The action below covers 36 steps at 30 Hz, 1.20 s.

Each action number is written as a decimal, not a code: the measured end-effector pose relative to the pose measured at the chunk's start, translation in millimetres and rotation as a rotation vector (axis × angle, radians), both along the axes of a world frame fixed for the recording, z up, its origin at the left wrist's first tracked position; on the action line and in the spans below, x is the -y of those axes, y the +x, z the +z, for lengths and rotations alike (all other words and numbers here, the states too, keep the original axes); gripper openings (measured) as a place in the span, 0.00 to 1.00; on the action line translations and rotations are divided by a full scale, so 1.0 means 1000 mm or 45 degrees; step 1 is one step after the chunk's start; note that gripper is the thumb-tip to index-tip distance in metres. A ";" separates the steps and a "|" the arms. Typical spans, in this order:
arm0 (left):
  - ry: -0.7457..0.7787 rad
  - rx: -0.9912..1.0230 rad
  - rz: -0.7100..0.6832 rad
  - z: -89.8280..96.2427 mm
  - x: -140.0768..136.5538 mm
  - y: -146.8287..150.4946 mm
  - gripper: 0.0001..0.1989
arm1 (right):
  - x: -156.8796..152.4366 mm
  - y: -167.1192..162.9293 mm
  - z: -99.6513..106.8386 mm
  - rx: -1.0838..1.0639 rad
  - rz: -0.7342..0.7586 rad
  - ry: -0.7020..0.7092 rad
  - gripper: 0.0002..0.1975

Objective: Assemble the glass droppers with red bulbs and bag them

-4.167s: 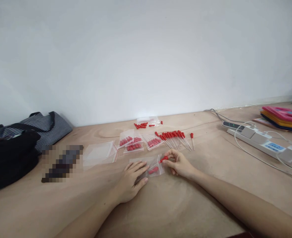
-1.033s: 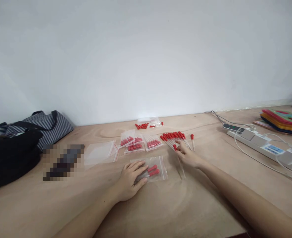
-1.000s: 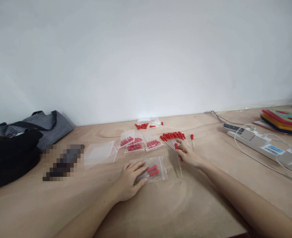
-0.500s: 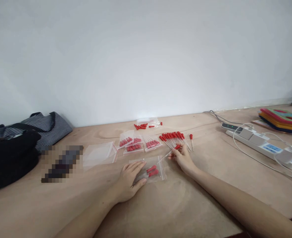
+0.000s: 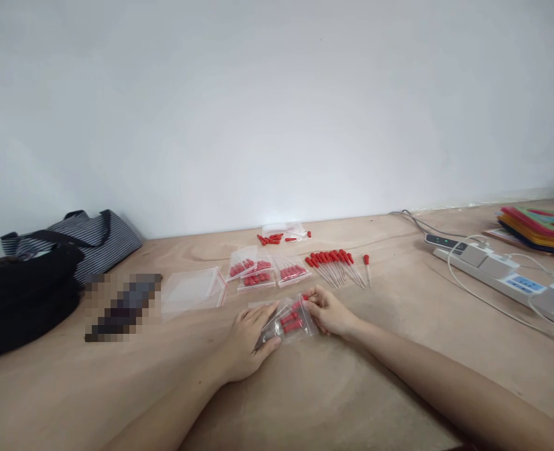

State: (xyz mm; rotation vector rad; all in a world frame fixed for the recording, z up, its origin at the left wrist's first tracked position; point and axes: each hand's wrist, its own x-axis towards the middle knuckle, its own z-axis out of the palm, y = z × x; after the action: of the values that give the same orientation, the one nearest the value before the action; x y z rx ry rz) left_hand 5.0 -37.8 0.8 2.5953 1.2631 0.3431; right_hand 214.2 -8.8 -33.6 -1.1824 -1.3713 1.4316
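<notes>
A clear zip bag (image 5: 300, 332) lies on the table with red-bulbed droppers (image 5: 292, 326) inside. My left hand (image 5: 251, 338) rests flat over its left part, fingers stretched and thumb apart. At the bag's right, zip-edged end, my right hand (image 5: 326, 310) pinches a dropper by its red bulb (image 5: 305, 299). That dropper's stem points left into the bag. Beyond my right hand, several droppers (image 5: 331, 260) lie side by side in a fan, bulbs away from me, and a single dropper (image 5: 366, 266) lies to their right.
Behind the bag are filled zip bags (image 5: 257, 277) and, to the left, flat zip bags (image 5: 190, 289). Loose red bulbs (image 5: 270, 239) lie near the wall. A striped bag (image 5: 112, 241), black cloth (image 5: 27, 304) and blurred dark object (image 5: 124, 307) are left; a power strip (image 5: 497, 274) with cables is right.
My right hand has moved left and toward me, carrying the dropper from beside the fan into the zip bag's end. My left hand stays on the bag. The view has shifted slightly.
</notes>
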 end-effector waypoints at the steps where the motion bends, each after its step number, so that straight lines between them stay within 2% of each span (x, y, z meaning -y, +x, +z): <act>1: -0.004 -0.002 0.002 0.000 0.000 0.000 0.26 | -0.001 0.000 0.001 0.001 0.032 -0.009 0.14; 6: -0.026 -0.002 0.008 0.002 0.002 0.000 0.26 | 0.000 -0.002 0.003 0.067 0.115 -0.027 0.12; 10: -0.018 0.004 -0.006 0.000 0.001 0.000 0.25 | 0.000 0.000 0.001 0.179 0.168 0.109 0.10; 13: -0.017 0.008 -0.028 -0.002 -0.001 -0.001 0.24 | -0.006 0.010 0.004 0.548 0.096 0.222 0.10; 15: -0.013 0.014 -0.045 -0.003 -0.002 -0.001 0.23 | -0.015 0.021 0.010 0.875 -0.059 0.370 0.09; 17: -0.013 0.015 -0.057 -0.003 -0.003 -0.001 0.23 | -0.026 0.032 0.017 1.050 -0.194 0.436 0.09; 21: -0.030 -0.007 -0.066 -0.003 -0.003 -0.002 0.22 | -0.048 0.038 0.025 1.278 -0.336 0.417 0.12; 27: -0.022 -0.008 -0.059 -0.003 -0.003 -0.002 0.22 | -0.067 0.018 0.024 1.547 -0.394 0.310 0.12; 31: -0.029 -0.029 -0.050 -0.004 -0.003 -0.001 0.22 | -0.070 0.007 0.024 1.620 -0.383 0.307 0.13; 36: -0.033 -0.028 -0.053 -0.004 -0.002 -0.002 0.23 | -0.067 0.003 0.026 1.584 -0.388 0.371 0.15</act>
State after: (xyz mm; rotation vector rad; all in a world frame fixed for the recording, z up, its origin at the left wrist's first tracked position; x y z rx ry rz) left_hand 3.3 -35.4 -3.5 2.6067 1.2101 0.2899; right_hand 217.4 58.4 -8.1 -2.0710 -1.9387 0.1362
